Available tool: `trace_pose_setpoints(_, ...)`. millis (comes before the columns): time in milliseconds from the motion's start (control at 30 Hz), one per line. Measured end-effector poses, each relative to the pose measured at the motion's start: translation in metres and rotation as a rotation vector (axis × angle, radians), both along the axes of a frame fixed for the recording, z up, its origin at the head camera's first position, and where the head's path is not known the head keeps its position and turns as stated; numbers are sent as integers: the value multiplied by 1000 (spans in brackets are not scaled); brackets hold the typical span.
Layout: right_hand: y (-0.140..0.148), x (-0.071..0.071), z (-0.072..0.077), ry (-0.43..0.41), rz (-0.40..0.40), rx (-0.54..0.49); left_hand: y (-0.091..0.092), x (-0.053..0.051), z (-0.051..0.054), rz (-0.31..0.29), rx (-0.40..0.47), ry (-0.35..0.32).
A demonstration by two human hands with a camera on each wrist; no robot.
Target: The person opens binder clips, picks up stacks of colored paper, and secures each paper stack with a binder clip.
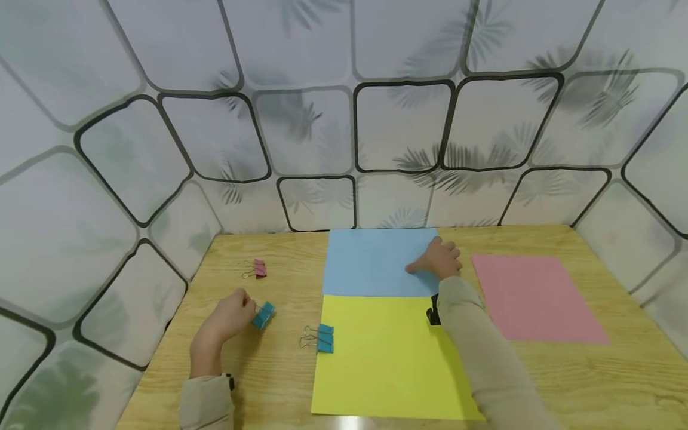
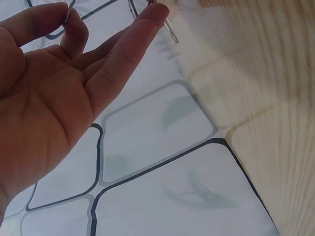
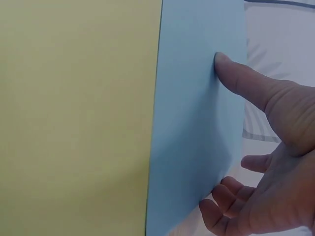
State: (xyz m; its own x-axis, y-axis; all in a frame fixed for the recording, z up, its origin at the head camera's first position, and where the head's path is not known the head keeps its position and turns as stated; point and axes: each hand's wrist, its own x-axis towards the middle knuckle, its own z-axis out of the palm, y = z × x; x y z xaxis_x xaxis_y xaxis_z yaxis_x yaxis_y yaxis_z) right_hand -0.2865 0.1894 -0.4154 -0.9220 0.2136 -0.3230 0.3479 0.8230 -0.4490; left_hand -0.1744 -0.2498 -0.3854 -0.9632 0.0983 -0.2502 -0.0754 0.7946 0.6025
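Observation:
By its wire handle, the teal binder clip [image 1: 263, 315] is pinched between the thumb and finger of my left hand [image 1: 224, 322], left of the sheets. The left wrist view shows that hand [image 2: 54, 88] palm-on, with a wire handle [image 2: 69, 12] at the fingertips; the clip's body is out of frame. My right hand [image 1: 439, 258] is spread at the right side of the blue sheet [image 1: 371, 263]. In the right wrist view its thumb [image 3: 236, 73] rests on that sheet [image 3: 192, 98], the other fingers at the edge. The yellow sheet [image 1: 387, 358] adjoins the blue one.
Another teal clip [image 1: 325, 338] sits on the yellow sheet's left edge. A pink clip [image 1: 260, 269] lies at the back left of the wooden table [image 1: 285, 257]. To the right is a pink sheet [image 1: 537, 298]. Patterned covering [image 1: 306, 131] rises behind the table.

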Motion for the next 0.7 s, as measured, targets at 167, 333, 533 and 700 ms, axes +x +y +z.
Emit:
trace_pose_setpoints(167,0,-3,1,-20,-42,-18,-2,0,3,64,81,3)
trace_pose_setpoints(333,2,-4,2,-40,-80,-46,-4,-2,0,180,256,18)
trace_pose_setpoints(533,6,-3,3,-56,-73,-59,-3,-10,-2,257,559,24)
trace_pose_setpoints(700,4,-1,5,-38,-62,-62,-5,-9,1,281,719,21)
